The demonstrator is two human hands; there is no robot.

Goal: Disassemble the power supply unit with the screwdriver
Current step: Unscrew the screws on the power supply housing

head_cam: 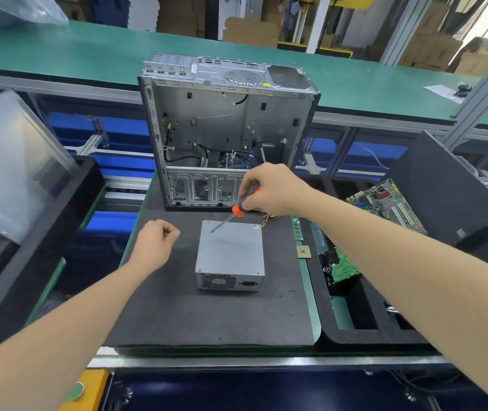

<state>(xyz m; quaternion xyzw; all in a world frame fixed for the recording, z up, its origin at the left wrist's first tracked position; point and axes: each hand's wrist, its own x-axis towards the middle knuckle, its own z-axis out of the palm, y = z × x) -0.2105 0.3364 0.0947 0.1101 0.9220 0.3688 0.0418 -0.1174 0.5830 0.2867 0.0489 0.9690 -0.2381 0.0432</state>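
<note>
- While the power supply unit (230,253) is sitting flat on the dark mat of the bench (207,315), just in front of the opened computer case (225,129), its fan grille and socket are facing the person and its wire bundle (269,216) is trailing off the far right corner.
- It is looking like a stiff sheet-metal box, probably fairly heavy for its size. The foam-like mat is likely helping to stop it sliding, but the smooth lid is offering little grip.
- Bracing it by the plain side walls is looking safest, away from the grille and the wires.
- The screwdriver (238,209) is slim, rigid and light, with an orange and black handle. Its thin shaft is probably going to slip out of a screw head if it is leaning too far.
- The right hand (269,191) is gripping the handle with its fingers curled round it. The shaft is slanting down and to the left, and the tip is resting at the lid's far left corner.
- The left hand (155,246) is hovering over the mat just left of the unit, not touching it. Its fingers are curling in toward the thumb, and I cannot tell whether they are pinching something small.
- A black foam tray (352,330) to the right is holding a motherboard (388,200) and a hard drive (340,265).
</note>
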